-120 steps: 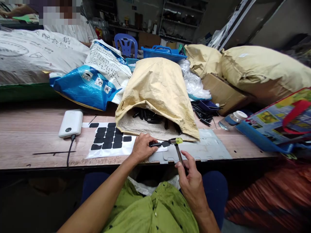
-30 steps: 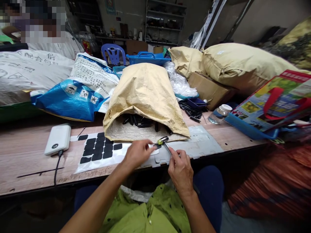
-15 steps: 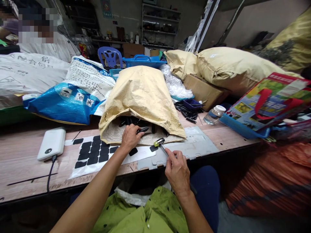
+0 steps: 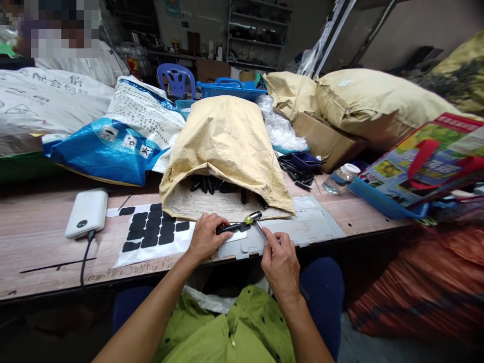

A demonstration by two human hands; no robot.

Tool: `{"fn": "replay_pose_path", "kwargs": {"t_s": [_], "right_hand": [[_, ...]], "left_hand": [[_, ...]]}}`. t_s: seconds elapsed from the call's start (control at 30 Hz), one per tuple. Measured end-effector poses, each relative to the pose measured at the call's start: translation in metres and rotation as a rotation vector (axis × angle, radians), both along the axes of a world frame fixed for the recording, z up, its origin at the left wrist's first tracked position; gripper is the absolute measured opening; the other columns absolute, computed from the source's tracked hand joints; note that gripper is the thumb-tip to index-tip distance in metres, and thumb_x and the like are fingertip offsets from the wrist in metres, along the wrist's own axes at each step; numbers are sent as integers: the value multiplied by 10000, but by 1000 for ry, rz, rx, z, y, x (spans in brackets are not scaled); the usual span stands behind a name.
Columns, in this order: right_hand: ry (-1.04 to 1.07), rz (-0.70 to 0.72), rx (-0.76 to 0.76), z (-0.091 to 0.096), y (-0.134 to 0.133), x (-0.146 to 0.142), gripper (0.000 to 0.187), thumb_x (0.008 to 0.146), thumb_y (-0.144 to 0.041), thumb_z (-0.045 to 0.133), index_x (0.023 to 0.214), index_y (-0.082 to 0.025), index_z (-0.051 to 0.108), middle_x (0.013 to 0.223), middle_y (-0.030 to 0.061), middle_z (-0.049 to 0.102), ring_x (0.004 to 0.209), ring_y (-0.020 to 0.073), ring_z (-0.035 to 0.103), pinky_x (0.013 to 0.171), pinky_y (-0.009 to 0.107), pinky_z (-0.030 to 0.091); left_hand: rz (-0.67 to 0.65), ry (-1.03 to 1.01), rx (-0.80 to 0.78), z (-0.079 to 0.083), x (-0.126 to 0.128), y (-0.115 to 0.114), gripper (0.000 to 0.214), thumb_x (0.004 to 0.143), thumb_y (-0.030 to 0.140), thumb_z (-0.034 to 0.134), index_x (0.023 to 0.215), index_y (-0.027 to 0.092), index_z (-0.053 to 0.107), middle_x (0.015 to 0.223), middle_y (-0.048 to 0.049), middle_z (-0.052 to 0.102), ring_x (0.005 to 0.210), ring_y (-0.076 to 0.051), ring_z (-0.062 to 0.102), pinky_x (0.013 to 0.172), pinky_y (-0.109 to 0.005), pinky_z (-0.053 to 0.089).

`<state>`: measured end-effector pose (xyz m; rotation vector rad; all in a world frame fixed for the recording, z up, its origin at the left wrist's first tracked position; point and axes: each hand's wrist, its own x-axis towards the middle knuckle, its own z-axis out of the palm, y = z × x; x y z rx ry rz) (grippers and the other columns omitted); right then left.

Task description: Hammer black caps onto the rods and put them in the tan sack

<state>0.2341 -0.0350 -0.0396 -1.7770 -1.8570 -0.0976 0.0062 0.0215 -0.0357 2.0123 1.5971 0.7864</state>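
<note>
My left hand (image 4: 206, 236) pinches a slim black stick-shaped part (image 4: 230, 227) and holds it flat on the table edge. My right hand (image 4: 280, 263) grips the handle of a small hammer (image 4: 254, 220) whose yellow-tipped head rests just right of that part. Both lie over a grey metal plate (image 4: 306, 227). To the left is a white sheet with several black square pads (image 4: 153, 230). Behind, an open tan sack (image 4: 227, 146) lies on its side with more black parts (image 4: 215, 185) in its mouth.
A white power bank (image 4: 86, 212) with a cable sits at left on the wooden table (image 4: 38, 237). Blue and white bags (image 4: 121, 131), tan sacks (image 4: 378, 101), a cardboard box, a plastic bottle (image 4: 342, 178) and a colourful bag (image 4: 427, 161) crowd the back. Another person sits at far left.
My left hand reached into the sack mouth half a second ago and has come back to the table edge with a black part. The hammer head stays close by.
</note>
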Motion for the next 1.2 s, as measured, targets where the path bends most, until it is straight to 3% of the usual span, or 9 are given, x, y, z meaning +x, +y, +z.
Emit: {"fn": "replay_pose_path", "kwargs": {"t_s": [0.17, 0.27, 0.37, 0.5, 0.77, 0.9, 1.03, 1.2], "right_hand": [[195, 133, 8, 2, 5, 13, 370, 980, -194, 467, 1262, -211, 706, 981, 91, 652, 900, 226, 611, 850, 368, 523], [409, 224, -12, 14, 2, 15, 342, 1009, -235, 474, 1274, -202, 689, 1087, 96, 696, 1001, 215, 663, 900, 345, 543], [496, 300, -35, 28, -4, 7, 322, 1016, -244, 500, 1276, -205, 686, 1134, 95, 706, 1048, 204, 673, 923, 325, 546], [474, 387, -50, 35, -13, -6, 333, 1027, -224, 478, 1295, -207, 675, 1095, 98, 708, 1014, 198, 679, 895, 317, 556], [349, 406, -49, 31, -15, -13, 373, 1031, -189, 417, 1310, -211, 662, 969, 84, 669, 899, 184, 668, 820, 284, 562], [361, 426, -31, 36, -16, -19, 367, 1035, -189, 434, 1336, -215, 641, 1025, 92, 664, 960, 188, 662, 862, 288, 554], [354, 470, -50, 34, -18, -26, 354, 1038, -188, 433, 1314, -198, 654, 966, 82, 653, 894, 180, 659, 814, 275, 552], [328, 406, -36, 33, -11, -16, 338, 1034, -191, 449, 1295, -197, 663, 1009, 83, 664, 933, 186, 649, 844, 288, 529]], "left_hand": [[6, -16, -29, 2, -1, 2, 180, 788, 309, 793, 955, 259, 749, 922, -12, 707, 953, -238, 558, 872, -366, 400], [10, -32, -37, 2, 0, 2, 175, 768, 285, 802, 934, 261, 752, 921, -5, 717, 959, -238, 560, 878, -370, 403], [33, -48, -56, 4, 1, 2, 166, 744, 268, 814, 901, 263, 759, 908, -1, 729, 953, -241, 561, 865, -372, 409], [59, -71, -72, 8, 3, 2, 155, 725, 237, 818, 870, 257, 764, 906, 3, 742, 953, -238, 570, 865, -374, 418], [74, -72, -74, 10, 4, 2, 153, 718, 246, 826, 861, 253, 771, 927, -4, 751, 964, -243, 577, 884, -388, 427], [70, -71, -69, 10, 4, 1, 164, 718, 246, 836, 868, 261, 772, 924, -3, 746, 976, -245, 578, 880, -382, 425], [69, -52, -56, 8, 4, 1, 162, 729, 262, 834, 879, 265, 773, 908, -7, 734, 962, -244, 573, 875, -377, 417], [50, -63, -44, 6, 2, 1, 141, 764, 289, 805, 896, 262, 765, 911, -9, 730, 961, -240, 563, 881, -373, 410]]}}
